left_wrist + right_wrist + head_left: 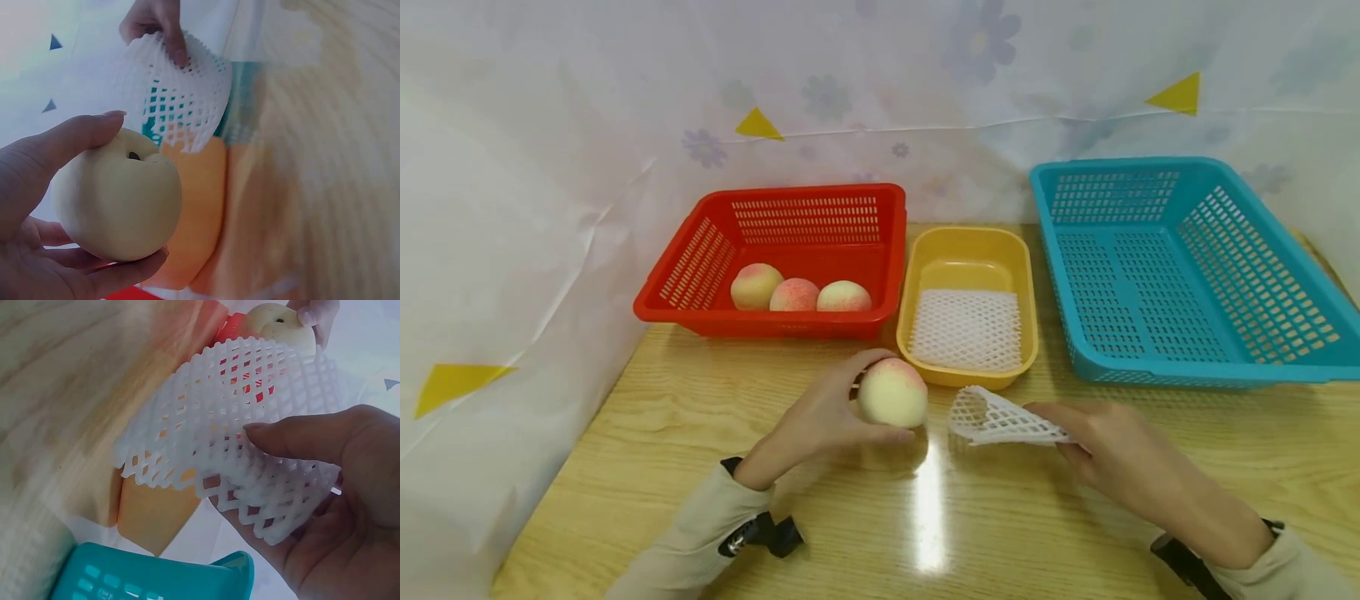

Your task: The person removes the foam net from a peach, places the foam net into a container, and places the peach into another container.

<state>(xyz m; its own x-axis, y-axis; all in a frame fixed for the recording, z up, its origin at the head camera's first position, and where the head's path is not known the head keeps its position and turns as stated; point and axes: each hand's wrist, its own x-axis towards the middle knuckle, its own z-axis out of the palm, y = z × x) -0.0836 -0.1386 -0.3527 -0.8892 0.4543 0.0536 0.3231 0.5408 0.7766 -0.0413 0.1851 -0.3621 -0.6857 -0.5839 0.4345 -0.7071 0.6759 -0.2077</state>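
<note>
My left hand (827, 417) grips a pale peach (892, 393) with a pink blush, thumb on one side and fingers round the other. In the left wrist view the peach (119, 197) shows a small dark stem hollow facing the other hand. My right hand (1123, 467) pinches a white foam net sleeve (1003, 419) at one end, and its mouth opens toward the peach, with a small gap between them. Seen from the right wrist, the thumb presses on the mesh of the net sleeve (231, 419) while the fingers lie behind it.
A red basket (775, 321) with three peaches (794, 295) stands at the back left. Beside it a yellow tray (967, 379) holds flat white foam nets (966, 329). A blue basket (1165, 373) is at the back right. Patterned white sheeting (887, 75) hangs behind.
</note>
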